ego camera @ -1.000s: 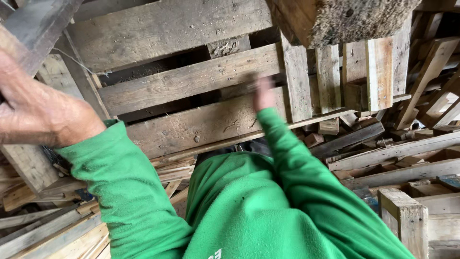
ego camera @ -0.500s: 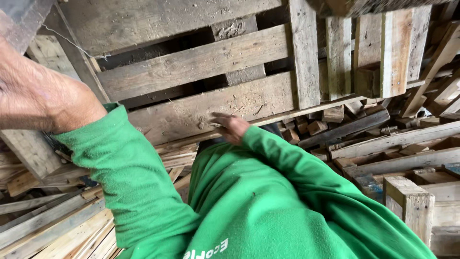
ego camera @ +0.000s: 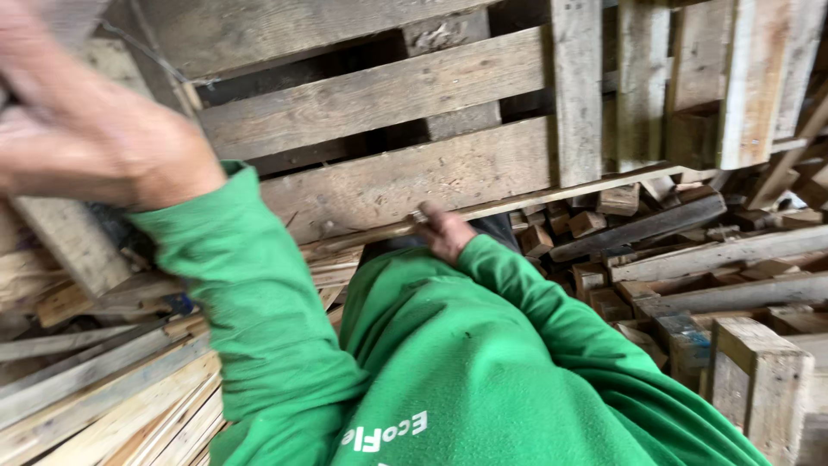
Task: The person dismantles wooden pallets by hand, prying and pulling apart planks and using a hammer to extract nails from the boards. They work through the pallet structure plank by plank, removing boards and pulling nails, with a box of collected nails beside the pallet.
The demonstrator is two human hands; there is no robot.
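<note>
A weathered wooden pallet (ego camera: 388, 95) stands on edge in front of me. My right hand (ego camera: 444, 231), in a green sleeve, is closed around a thin wooden slat (ego camera: 561, 192) that runs along the pallet's lower edge. Raised at the upper left, my left hand (ego camera: 95, 147) is blurred against a grey upright board (ego camera: 65, 246). Whether it grips that board is unclear. My green sweatshirt (ego camera: 483, 371) fills the lower middle of the view.
More pallets (ego camera: 733, 78) lean at the upper right. Loose planks and wood blocks (ego camera: 690, 259) lie heaped on the right, with a pale square post (ego camera: 763, 380) close by. Stacked boards (ego camera: 95, 388) lie at the lower left.
My right hand dropped from high on the pallet boards down to the thin slat and closed on it. My left hand stayed raised at the upper left.
</note>
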